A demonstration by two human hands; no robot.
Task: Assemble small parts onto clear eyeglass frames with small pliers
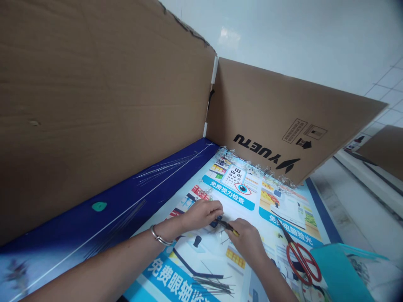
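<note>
Left hand point(203, 214), six o'clock, pinched closed, contents unclear; right hand point(248, 238) grips yellow-black tool point(229, 227); slip could nick left.

Cardboard point(267, 109) reads "YUETU"; poster point(228, 195) reads "免费视力检查".

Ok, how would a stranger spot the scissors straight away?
Start at the cardboard panel with YUETU upside down, then go to the picture's lower right. Past the right hand, left of the turquoise item, lie the scissors. Red looped handles distinguish them from that item and the hand's dark-and-yellow tool.
</note>
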